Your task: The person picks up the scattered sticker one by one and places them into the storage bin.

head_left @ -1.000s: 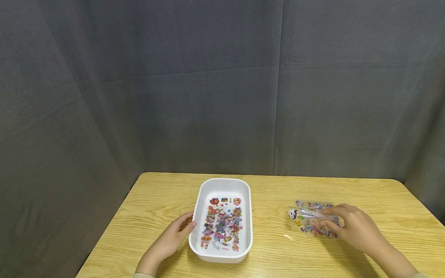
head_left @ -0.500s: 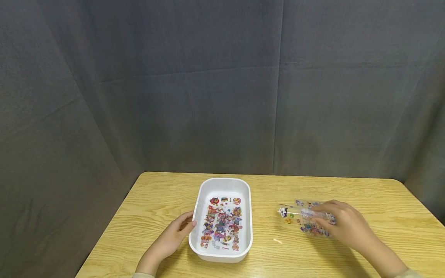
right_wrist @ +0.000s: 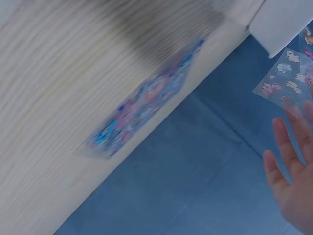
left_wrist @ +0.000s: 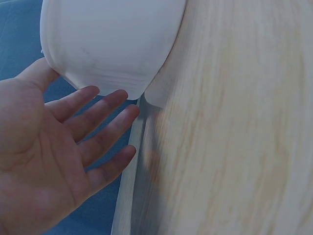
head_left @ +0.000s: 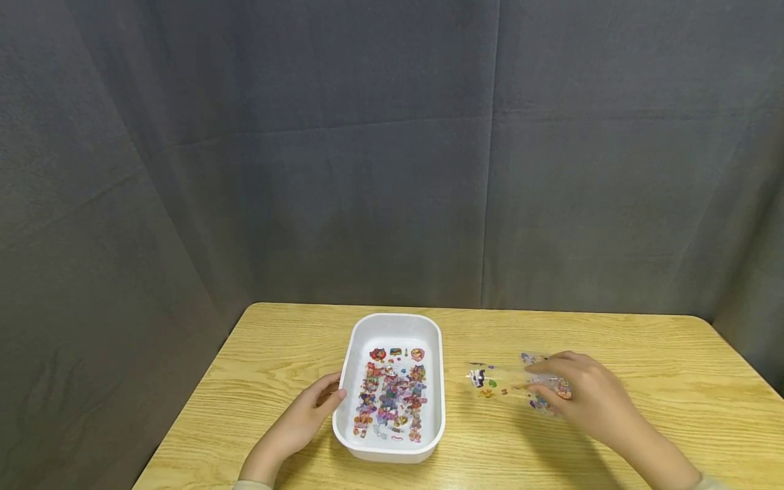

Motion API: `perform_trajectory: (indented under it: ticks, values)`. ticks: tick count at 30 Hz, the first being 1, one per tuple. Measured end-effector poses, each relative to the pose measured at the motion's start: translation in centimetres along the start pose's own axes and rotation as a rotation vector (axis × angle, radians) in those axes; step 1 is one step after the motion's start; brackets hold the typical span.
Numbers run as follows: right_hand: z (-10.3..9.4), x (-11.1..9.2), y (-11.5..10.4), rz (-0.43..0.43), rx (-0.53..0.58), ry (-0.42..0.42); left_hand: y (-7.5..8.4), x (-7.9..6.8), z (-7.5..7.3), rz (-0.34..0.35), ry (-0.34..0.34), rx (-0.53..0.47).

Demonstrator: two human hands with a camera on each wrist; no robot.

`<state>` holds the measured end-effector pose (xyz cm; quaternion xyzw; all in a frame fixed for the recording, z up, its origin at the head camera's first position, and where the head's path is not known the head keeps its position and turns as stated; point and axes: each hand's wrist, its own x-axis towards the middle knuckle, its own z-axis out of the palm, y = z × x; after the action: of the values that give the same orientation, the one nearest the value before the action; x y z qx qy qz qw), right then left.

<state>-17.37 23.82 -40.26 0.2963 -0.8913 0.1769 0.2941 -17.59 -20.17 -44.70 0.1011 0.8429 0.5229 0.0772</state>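
A white rectangular tray holds clear sticker sheets printed with colourful cartoon figures. My left hand rests against its left side, thumb at the rim. In the left wrist view the other fingers spread loosely beside the tray's outer wall. Right of the tray, my right hand pinches a transparent sticker sheet by one end, and its free end points toward the tray. The right wrist view shows this sticker sheet extending beyond the fingers. Beneath the hand, another sticker sheet lies on the table.
Both hands work over a wooden table with rounded back corners. A dark grey curtain hangs behind it and along its left and right sides.
My right hand has moved left toward the tray, drawing the pinched sticker sheet along. Another sheet stays behind on the table. The left hand and tray have stayed in place.
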Motion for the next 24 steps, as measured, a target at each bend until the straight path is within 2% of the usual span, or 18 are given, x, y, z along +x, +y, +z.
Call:
perform_trajectory:
  ticks: [7, 16, 24]
  values:
    - [0.3, 0.7, -1.1, -0.034, 0.023, 0.028, 0.0, 0.0, 0.0, -0.001, 0.01, 0.009]
    - [0.7, 1.5, -2.3, -0.024, 0.028, 0.057, 0.1, -0.1, 0.1, 0.002, 0.016, -0.005]
    - [1.0, 2.5, -3.3, -0.07, 0.061, 0.081, 0.1, -0.1, 0.1, -0.004, 0.011, -0.019]
